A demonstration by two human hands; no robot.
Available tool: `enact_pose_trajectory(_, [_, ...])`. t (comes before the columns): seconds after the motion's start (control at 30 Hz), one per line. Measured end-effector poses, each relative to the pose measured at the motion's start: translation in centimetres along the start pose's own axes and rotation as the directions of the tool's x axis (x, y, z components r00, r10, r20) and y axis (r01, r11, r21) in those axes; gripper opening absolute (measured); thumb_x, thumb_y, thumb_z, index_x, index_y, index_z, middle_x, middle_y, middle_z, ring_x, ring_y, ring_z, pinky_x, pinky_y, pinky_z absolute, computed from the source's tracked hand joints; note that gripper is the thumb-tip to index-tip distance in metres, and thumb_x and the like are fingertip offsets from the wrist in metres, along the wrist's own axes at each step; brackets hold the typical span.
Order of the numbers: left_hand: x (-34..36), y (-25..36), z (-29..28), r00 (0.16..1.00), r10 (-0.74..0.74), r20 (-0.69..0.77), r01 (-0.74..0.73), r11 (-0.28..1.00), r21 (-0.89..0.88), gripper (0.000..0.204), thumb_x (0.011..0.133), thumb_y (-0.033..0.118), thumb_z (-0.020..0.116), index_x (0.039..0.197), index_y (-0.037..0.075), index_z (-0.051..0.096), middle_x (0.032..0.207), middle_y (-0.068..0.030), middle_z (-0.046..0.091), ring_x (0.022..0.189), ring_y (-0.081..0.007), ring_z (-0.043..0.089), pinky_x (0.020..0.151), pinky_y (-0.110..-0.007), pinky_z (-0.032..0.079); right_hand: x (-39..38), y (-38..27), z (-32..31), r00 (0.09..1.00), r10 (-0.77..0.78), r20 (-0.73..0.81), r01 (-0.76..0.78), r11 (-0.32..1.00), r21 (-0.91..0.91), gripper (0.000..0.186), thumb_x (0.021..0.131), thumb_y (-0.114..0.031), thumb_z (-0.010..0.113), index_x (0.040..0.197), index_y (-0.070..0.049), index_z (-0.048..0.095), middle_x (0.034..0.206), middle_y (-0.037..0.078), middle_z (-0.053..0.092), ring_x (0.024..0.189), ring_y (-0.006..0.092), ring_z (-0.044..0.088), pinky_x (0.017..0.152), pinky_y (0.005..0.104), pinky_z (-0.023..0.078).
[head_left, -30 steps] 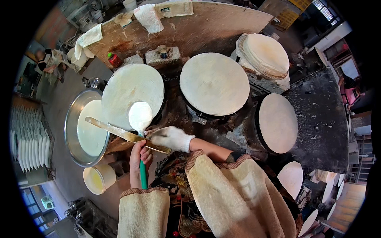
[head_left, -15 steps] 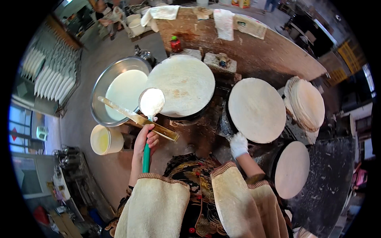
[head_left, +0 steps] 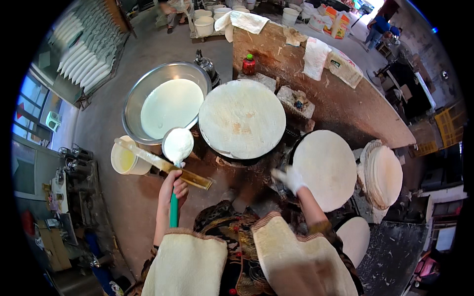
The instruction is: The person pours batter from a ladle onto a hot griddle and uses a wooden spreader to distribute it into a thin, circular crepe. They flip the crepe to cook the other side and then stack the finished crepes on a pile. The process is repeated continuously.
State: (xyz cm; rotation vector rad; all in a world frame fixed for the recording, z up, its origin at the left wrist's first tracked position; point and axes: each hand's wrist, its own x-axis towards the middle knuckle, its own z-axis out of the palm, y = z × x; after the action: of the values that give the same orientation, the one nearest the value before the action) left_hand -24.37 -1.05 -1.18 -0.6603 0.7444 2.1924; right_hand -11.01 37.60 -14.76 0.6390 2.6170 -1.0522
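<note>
One ladle [head_left: 178, 145], flat stick [head_left: 154, 159] in left grip [head_left: 173, 188].

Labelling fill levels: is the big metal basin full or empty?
Neither; the metal basin is partly filled: white liquid lies inside, with bare metal showing above it.

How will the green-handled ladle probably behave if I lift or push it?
The ladle is probably stiff, as its green handle looks straight. It may feel front-heavy: the broad bowl sits at the far end, beyond the left hand. White stuff coats or fills that bowl, so tilting it might cause drips.
</note>
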Motion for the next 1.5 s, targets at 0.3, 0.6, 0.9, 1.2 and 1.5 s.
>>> enact_pose_trajectory(0.3, [-2.4, -0.2, -2.8, 0.985, -0.005, -0.171, 0.008, 1.000, 0.019, 0.034, 0.091, 0.019, 0.048, 0.058, 0.014, 0.037, 0.043, 0.0036, 0.033, 0.030, -0.0082, 0.032, 0.027, -0.022, 0.028, 24.8, -8.4, -10.4, 0.891, 0.124, -0.437, -0.035, 0.978, 0.207, 0.054, 0.077, -0.029, 0.068, 0.125, -0.009, 0.054, 0.109, 0.017, 0.063, 0.094, 0.0252, 0.062, 0.077, 0.0347, 0.050])
enact_pose_trajectory(0.6, [-2.1, 1.1, -5.3, 0.951, 0.054, -0.303, -0.039, 0.998, 0.056, 0.037, 0.088, 0.021, 0.049, 0.055, 0.017, 0.034, 0.040, 0.0047, 0.033, 0.028, -0.0073, 0.028, 0.026, -0.021, 0.026, 29.7, -13.9, -12.2, 0.971, 0.197, -0.133, -0.216, 0.966, -0.140, 0.066, 0.067, -0.041, 0.072, 0.122, -0.009, 0.056, 0.123, 0.018, 0.056, 0.114, 0.0302, 0.054, 0.096, 0.0356, 0.042])
enact_pose_trajectory(0.9, [0.2, 4.7, -3.9, 0.985, 0.010, -0.174, -0.005, 0.999, 0.032, 0.033, 0.088, 0.019, 0.050, 0.058, 0.016, 0.037, 0.043, 0.0048, 0.034, 0.029, -0.0070, 0.029, 0.026, -0.021, 0.025, 21.4, -15.2, -16.7, 0.954, 0.012, -0.299, 0.065, 0.967, 0.246, 0.052, 0.066, -0.033, 0.077, 0.101, 0.003, 0.064, 0.096, 0.015, 0.066, 0.090, 0.0227, 0.060, 0.082, 0.0326, 0.045])
enact_pose_trajectory(1.2, [6.8, 5.4, 1.5, 0.999, -0.026, 0.018, 0.023, 0.985, 0.169, 0.019, 0.089, 0.013, 0.048, 0.072, 0.012, 0.043, 0.048, 0.0051, 0.037, 0.033, -0.0048, 0.035, 0.026, -0.019, 0.030, 1.8, -9.0, -25.4, 0.788, 0.239, -0.567, 0.028, 0.907, 0.421, 0.043, 0.067, -0.024, 0.078, 0.095, 0.006, 0.064, 0.082, 0.008, 0.064, 0.068, 0.0146, 0.057, 0.069, 0.0291, 0.047])
enact_pose_trajectory(1.5, [10.3, -2.1, 8.4, 0.965, -0.206, 0.161, 0.146, 0.935, 0.323, 0.020, 0.089, 0.014, 0.049, 0.070, 0.012, 0.041, 0.049, 0.0058, 0.037, 0.034, -0.0044, 0.036, 0.027, -0.019, 0.031, -18.8, 13.3, -38.4, 0.194, 0.483, -0.854, -0.495, 0.800, 0.340, 0.043, 0.073, -0.034, 0.071, 0.098, 0.000, 0.066, 0.087, 0.019, 0.066, 0.080, 0.0314, 0.064, 0.078, 0.0374, 0.047])
